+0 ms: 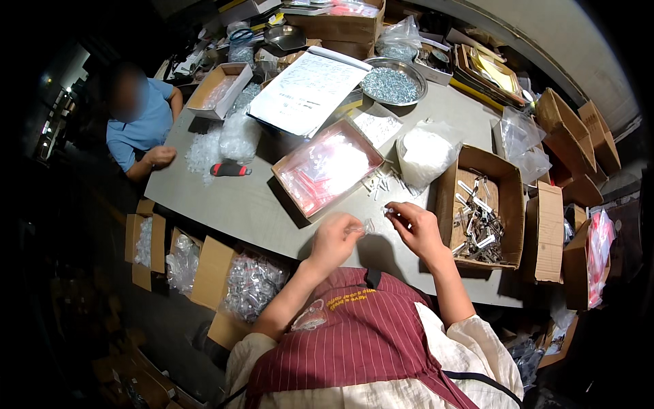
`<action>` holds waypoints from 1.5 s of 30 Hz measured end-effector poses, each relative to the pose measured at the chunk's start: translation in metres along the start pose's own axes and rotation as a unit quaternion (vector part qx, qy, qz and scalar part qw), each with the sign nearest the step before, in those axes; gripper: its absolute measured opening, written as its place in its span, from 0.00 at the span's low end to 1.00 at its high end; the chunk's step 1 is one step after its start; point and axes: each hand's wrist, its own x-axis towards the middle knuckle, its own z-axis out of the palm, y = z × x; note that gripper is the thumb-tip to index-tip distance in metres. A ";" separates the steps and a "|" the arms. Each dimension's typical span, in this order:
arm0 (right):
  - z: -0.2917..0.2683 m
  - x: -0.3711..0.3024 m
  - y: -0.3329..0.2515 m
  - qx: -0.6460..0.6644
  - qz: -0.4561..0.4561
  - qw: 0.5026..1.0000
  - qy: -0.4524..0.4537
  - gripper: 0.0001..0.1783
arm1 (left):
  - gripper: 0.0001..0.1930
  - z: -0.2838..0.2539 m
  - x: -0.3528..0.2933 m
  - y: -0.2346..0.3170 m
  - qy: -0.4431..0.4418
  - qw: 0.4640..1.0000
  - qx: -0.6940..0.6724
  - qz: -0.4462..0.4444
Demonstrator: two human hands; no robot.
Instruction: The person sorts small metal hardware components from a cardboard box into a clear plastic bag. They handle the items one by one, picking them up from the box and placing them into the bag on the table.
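Over the front of the table, my left hand (336, 240) is closed on a small clear plastic bag (368, 226). Just right of it, my right hand (417, 230) pinches a small whitish piece (389, 210), too small to name. The two hands are apart, with a narrow gap between them. Beyond them lie loose small white sticks (379, 184) on the table. Ahead of my left hand stands an open box (281, 185) of clear and pink plastic bags. To the right of my right hand is a cardboard box (519, 225) holding metal and white parts.
A bulging white plastic bag (424, 155) stands behind the sticks. Farther back are a metal bowl (421, 73) of small shiny parts and a written sheet (310, 88). A red-and-black tool (230, 170) lies at left, near a seated person (144, 126). Boxes of bagged parts (256, 283) stand below the left edge.
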 end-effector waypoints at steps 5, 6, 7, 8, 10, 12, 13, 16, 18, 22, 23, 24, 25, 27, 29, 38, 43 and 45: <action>-0.019 0.003 -0.024 -0.083 -0.120 0.985 -0.096 0.16 | 0.11 0.007 0.001 -0.004 -0.011 0.999 0.033 0.030; -0.021 0.004 -0.026 -0.103 -0.138 0.978 -0.117 0.17 | 0.12 0.009 0.002 -0.003 -0.009 0.999 0.034 0.039; -0.020 0.004 -0.026 -0.127 -0.149 0.971 -0.135 0.16 | 0.12 0.010 0.002 -0.001 -0.016 0.999 0.025 0.034; -0.020 0.005 -0.025 -0.138 -0.149 0.968 -0.146 0.17 | 0.12 0.010 0.002 0.003 -0.023 0.999 0.017 0.029; -0.020 0.006 -0.025 -0.160 -0.150 0.961 -0.170 0.17 | 0.13 0.011 0.002 0.006 -0.038 0.999 0.002 0.022; -0.022 0.007 -0.031 -0.132 -0.135 0.970 -0.156 0.20 | 0.13 0.011 0.000 0.006 -0.053 0.998 -0.009 0.018; -0.024 0.008 -0.035 -0.117 -0.128 0.973 -0.149 0.22 | 0.13 0.013 -0.001 0.006 -0.037 0.999 -0.018 0.027; -0.034 0.010 -0.037 -0.037 -0.144 0.982 -0.113 0.22 | 0.14 0.016 -0.003 0.007 -0.009 0.998 -0.046 0.037; -0.036 0.004 -0.036 -0.044 -0.123 0.982 -0.133 0.23 | 0.15 0.016 -0.005 0.008 -0.015 0.998 -0.064 0.019; -0.027 -0.011 -0.022 -0.103 -0.143 0.969 -0.171 0.24 | 0.18 0.022 -0.006 0.010 -0.028 0.998 -0.044 0.031; -0.027 -0.016 -0.020 -0.116 -0.134 0.967 -0.185 0.25 | 0.20 0.022 -0.007 0.008 -0.033 0.998 -0.017 0.044; -0.027 -0.018 -0.022 -0.131 -0.124 0.963 -0.198 0.27 | 0.22 0.025 -0.007 0.007 -0.037 0.998 0.009 0.057; -0.031 -0.015 -0.033 -0.168 -0.075 0.953 -0.240 0.31 | 0.27 0.025 -0.005 0.012 -0.026 0.996 0.033 0.080; -0.031 -0.021 -0.029 -0.178 -0.081 0.952 -0.235 0.34 | 0.27 0.026 -0.004 0.028 0.024 0.986 0.117 0.116; -0.031 -0.026 -0.019 -0.146 -0.110 0.954 -0.238 0.34 | 0.26 0.027 0.001 0.035 0.044 0.973 0.169 0.152; -0.079 -0.009 0.017 -0.038 -0.074 0.996 -0.027 0.18 | 0.14 0.040 -0.016 -0.002 -0.062 0.992 0.084 0.070; -0.153 0.028 0.147 -0.193 0.148 0.965 0.095 0.16 | 0.14 0.046 -0.019 -0.005 -0.053 0.995 0.076 0.043; -0.171 0.030 0.210 -0.301 0.228 0.922 0.084 0.17 | 0.15 0.050 -0.021 -0.009 -0.069 0.995 0.074 0.014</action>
